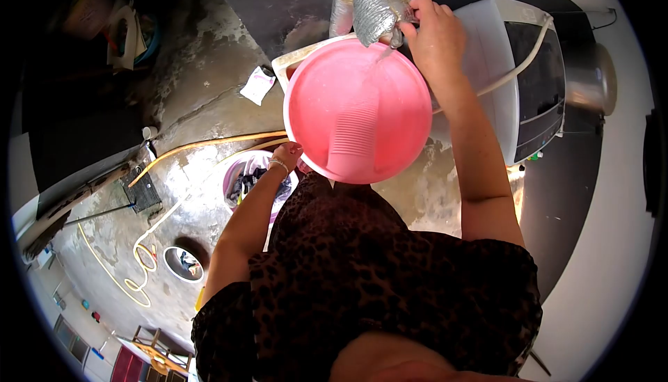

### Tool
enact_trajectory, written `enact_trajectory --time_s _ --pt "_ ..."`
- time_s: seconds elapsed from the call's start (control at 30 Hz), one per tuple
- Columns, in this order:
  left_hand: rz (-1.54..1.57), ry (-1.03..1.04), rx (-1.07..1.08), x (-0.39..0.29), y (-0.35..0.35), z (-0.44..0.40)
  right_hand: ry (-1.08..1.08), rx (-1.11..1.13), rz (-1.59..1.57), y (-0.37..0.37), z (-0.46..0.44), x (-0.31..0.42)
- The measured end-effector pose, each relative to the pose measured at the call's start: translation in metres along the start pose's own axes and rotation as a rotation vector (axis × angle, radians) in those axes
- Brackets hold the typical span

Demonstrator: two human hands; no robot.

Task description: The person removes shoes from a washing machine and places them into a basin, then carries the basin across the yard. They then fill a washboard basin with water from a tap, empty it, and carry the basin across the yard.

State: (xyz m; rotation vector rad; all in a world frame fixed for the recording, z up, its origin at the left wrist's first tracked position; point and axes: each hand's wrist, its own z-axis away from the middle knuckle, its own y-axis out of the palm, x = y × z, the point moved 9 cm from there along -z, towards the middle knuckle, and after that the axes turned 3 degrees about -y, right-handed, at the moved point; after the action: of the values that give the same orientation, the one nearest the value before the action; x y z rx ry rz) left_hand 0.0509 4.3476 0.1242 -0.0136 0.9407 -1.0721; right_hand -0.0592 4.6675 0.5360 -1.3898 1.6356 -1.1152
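Observation:
A pink basin (402, 114) with a ribbed washboard panel (355, 131) moulded inside is in front of me, partly over a pale sink edge (282, 69). My right hand (438, 37) is closed at the tap (393, 36), its fingers curled by the spout. Silver wrapping (379, 3) covers the pipe behind the tap. Water seems to run from the spout into the basin. My left hand (287, 152), with a bracelet at the wrist, is closed at the basin's lower left rim. Its fingertips are partly hidden there.
A tub of dark clothes (233, 184) stands on the wet floor beneath my left forearm. Further left are a small metal bowl (183, 264) and a coiled hose (144, 260). A white packet (258, 85) lies left of the basin. At right stands a washing machine (536, 83).

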Motion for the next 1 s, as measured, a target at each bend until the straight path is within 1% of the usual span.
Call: enact_trajectory --time_s 0.03,0.07,0.13,0.17,0.23,0.3,0.33,0.4,0.43,0.47,0.5,0.53,0.57,0.6,0.7,0.77,0.8,0.9,0.97,1.0 --pt "-0.006 0.007 -0.013 0.004 0.004 -0.007 0.024 -0.002 0.05 0.0 -0.001 0.001" --pt "-0.015 -0.005 0.004 -0.011 0.0 -0.003 0.044 -0.008 0.06 0.001 -0.002 0.001" --pt "-0.02 -0.006 0.018 -0.012 0.007 -0.011 0.081 -0.017 0.076 0.002 -0.002 0.0" --pt "-0.021 -0.01 0.021 -0.014 0.009 -0.013 0.161 0.087 -0.078 0.01 -0.001 -0.008" --pt "-0.105 -0.073 -0.138 -0.016 -0.002 -0.013 0.321 0.294 -0.39 0.028 0.004 -0.024" --pt "-0.193 -0.14 -0.298 -0.019 -0.016 -0.01 0.26 0.031 -0.946 0.042 0.016 -0.047" --pt "-0.196 -0.157 -0.294 -0.008 -0.014 -0.017 0.222 -0.106 -1.221 0.055 0.031 -0.067" --pt "-0.181 -0.237 -0.355 0.011 -0.008 -0.02 0.587 -0.169 -1.343 0.124 0.091 -0.133" --pt "-0.176 -0.28 -0.384 0.019 -0.006 -0.019 0.647 0.015 -1.054 0.176 0.122 -0.158" --pt "-0.091 -0.367 -0.255 0.025 0.004 -0.021 0.692 0.191 -0.755 0.23 0.161 -0.185" --pt "-0.058 -0.356 -0.261 0.03 0.011 -0.021 0.619 0.41 -0.36 0.278 0.203 -0.207" --pt "-0.021 -0.345 -0.272 0.037 0.02 -0.023 0.58 0.448 -0.054 0.298 0.236 -0.216" --pt "0.019 -0.333 -0.29 0.041 0.026 -0.025 0.546 0.448 -0.026 0.32 0.267 -0.229" --pt "0.009 -0.357 -0.247 0.041 0.029 -0.027 0.507 0.447 0.001 0.334 0.285 -0.238" --pt "0.104 -0.556 -0.229 0.037 0.028 -0.022 0.656 0.598 0.015 0.337 0.285 -0.244" --pt "0.08 -0.572 -0.27 0.036 0.028 -0.021 0.616 0.418 -0.242 0.341 0.271 -0.251" --pt "0.075 -0.569 -0.279 0.034 0.027 -0.02 0.593 0.271 -0.272 0.365 0.281 -0.275" --pt "0.099 -0.559 -0.286 0.04 0.029 -0.024 0.679 0.293 -0.347 0.364 0.277 -0.276" --pt "0.122 -0.566 -0.264 0.046 0.032 -0.025 0.659 0.25 -0.443 0.355 0.272 -0.269" --pt "0.135 -0.602 -0.293 0.048 0.032 -0.023 0.648 0.23 -0.496 0.35 0.272 -0.266"
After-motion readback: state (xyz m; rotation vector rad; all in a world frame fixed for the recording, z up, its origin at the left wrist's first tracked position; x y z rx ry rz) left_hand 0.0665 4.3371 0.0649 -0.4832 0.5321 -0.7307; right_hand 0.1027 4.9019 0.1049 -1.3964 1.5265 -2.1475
